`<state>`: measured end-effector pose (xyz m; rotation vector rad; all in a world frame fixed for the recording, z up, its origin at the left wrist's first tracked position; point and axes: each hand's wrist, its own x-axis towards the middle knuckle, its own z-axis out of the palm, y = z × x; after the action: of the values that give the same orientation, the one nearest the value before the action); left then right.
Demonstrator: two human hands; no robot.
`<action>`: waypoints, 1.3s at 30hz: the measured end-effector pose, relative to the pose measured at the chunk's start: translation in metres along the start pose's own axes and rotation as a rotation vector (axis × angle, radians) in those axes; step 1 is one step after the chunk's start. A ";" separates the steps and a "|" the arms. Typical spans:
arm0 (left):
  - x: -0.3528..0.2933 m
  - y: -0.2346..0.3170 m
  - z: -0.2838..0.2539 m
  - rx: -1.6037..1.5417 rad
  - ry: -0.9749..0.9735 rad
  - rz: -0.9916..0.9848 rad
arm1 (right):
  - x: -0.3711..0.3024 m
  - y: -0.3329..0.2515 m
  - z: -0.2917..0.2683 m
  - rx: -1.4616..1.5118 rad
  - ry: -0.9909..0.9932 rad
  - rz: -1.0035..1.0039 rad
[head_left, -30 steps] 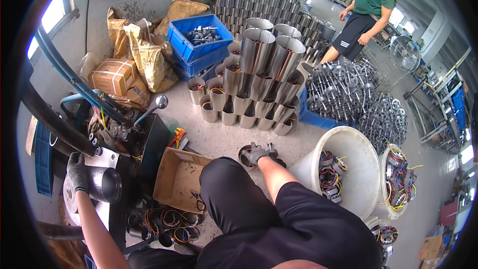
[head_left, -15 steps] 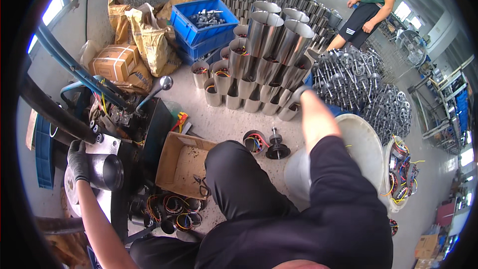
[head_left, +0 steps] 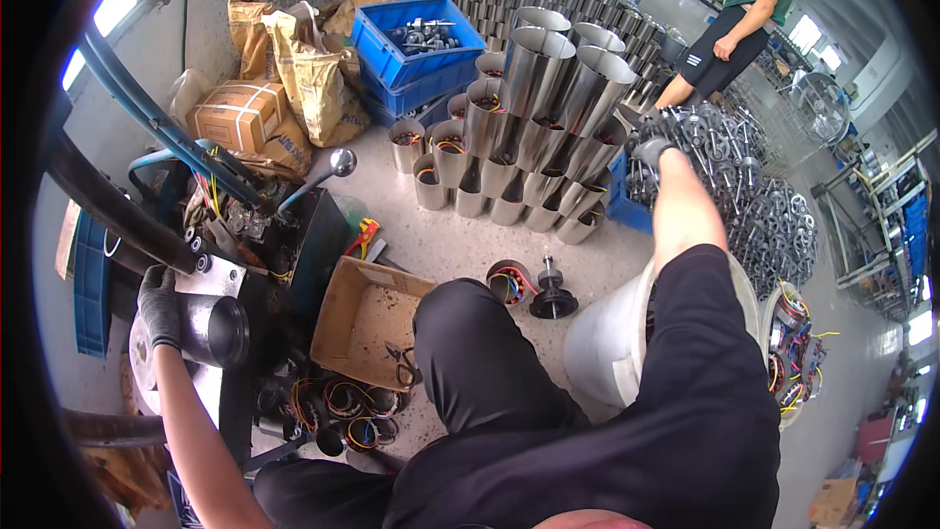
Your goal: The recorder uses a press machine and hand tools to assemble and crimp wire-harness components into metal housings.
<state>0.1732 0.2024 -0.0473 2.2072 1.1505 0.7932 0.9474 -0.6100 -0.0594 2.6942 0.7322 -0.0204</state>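
Note:
My left hand [head_left: 159, 310], in a grey glove, curls over the side of a dark metal cylinder [head_left: 217, 330] lying on the plate of a press-like machine [head_left: 211, 279]. My right arm stretches far out to the right. At its end my gloved right hand [head_left: 652, 149] is at the near-left edge of a heap of metal rotors with shafts [head_left: 707, 142], above a blue crate [head_left: 627, 198]. Its fingers are too small and blurred to make out. On the floor stand a wire-wound stator in a metal ring [head_left: 509, 284] and an upright rotor [head_left: 553, 296].
Stacked steel cylinders [head_left: 534, 73] rise ahead, beside blue bins [head_left: 416, 44] of metal parts. A cardboard box [head_left: 362, 318] with scissors [head_left: 401, 362] sits by my knee. A large white tub [head_left: 597, 353] stands under my right arm. A person [head_left: 744, 24] stands at the far right.
My right hand has moved right and slightly farther away, from the steel cylinders to the rotor heap. My left hand stays on the dark cylinder. The view has shifted a little.

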 end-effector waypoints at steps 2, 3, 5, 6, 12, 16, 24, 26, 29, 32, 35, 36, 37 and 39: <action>-0.045 -0.004 -0.084 0.151 0.086 -0.064 | -0.002 -0.172 0.005 0.070 -0.400 -0.006; -0.007 0.012 -0.016 0.016 0.040 0.013 | -0.004 -0.087 0.051 0.019 -0.475 0.033; -0.023 -0.006 -0.055 0.114 0.047 -0.022 | -0.027 -0.222 0.075 0.207 -0.542 -0.137; -0.016 0.000 -0.041 0.089 0.045 -0.007 | -0.043 -0.238 0.095 0.278 -0.556 -0.143; -0.012 0.002 -0.024 0.025 0.060 -0.010 | -0.165 -0.410 0.151 0.739 -0.487 0.131; -0.024 -0.008 -0.042 0.056 0.075 -0.030 | -0.218 -0.475 0.115 0.476 -0.135 0.089; -0.013 -0.013 -0.042 0.053 0.050 -0.053 | -0.217 -0.482 0.151 0.428 0.241 -0.041; -0.013 -0.017 -0.046 0.036 0.037 -0.051 | -0.216 -0.483 0.147 0.446 0.216 -0.047; -0.015 -0.017 -0.047 0.041 0.058 -0.018 | -0.217 -0.482 0.141 0.484 0.191 -0.047; -0.019 -0.016 -0.047 0.036 0.070 -0.045 | -0.216 -0.480 0.135 0.512 0.198 -0.046; -0.021 -0.015 -0.046 -0.016 0.073 -0.053 | -0.216 -0.478 0.133 0.524 0.240 -0.050; -0.021 -0.014 -0.046 -0.003 0.077 -0.057 | -0.216 -0.478 0.133 0.520 0.223 -0.046; -0.021 -0.014 -0.046 0.000 0.076 -0.056 | -0.215 -0.477 0.134 0.514 0.207 -0.042; -0.022 -0.015 -0.045 -0.009 0.082 -0.018 | -0.215 -0.478 0.135 0.506 0.218 -0.042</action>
<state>0.1235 0.1997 -0.0318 2.1720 1.2015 0.8873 0.5354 -0.3753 -0.3197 3.1967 0.9566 0.0915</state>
